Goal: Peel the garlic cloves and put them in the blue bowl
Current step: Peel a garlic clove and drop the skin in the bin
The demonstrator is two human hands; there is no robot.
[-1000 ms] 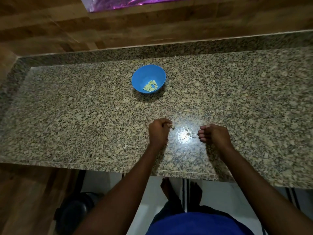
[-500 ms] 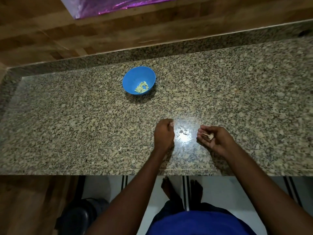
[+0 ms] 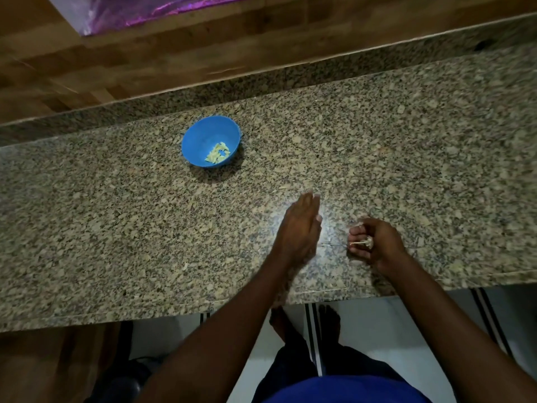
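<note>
A speckled granite counter point(image 3: 116, 228) runs across the view, backed by a low granite upstand and a wood-panelled wall point(image 3: 261, 39), with a strip of shiny purple foil point(image 3: 151, 10) at the top edge. Below the counter's front edge the person's bare feet stand on a pale floor.

The left hand point(image 3: 300, 228) lies over the counter with its fingers straight and close together, pointing away from the body, the thumb tucked along the side; it holds nothing, and the forearm reaches in from the lower left. Whether the palm touches the stone cannot be told.

The right hand point(image 3: 374, 242) sits just to the right of it, palm turned up and inward, fingers curled round a pale garlic piece point(image 3: 363, 242) (its papery skin and a thin stalk show between the fingertips and the palm). The two hands are near each other but apart, with a glossy patch of counter between them.

The bowl point(image 3: 210, 145) stands well beyond the left fingertips, up and to the left, and in its bottom lie peeled cloves point(image 3: 218, 154), yellowish, bunched toward its right side. A few skin flakes point(image 3: 185, 266) lie on the stone left of the left wrist.
</note>
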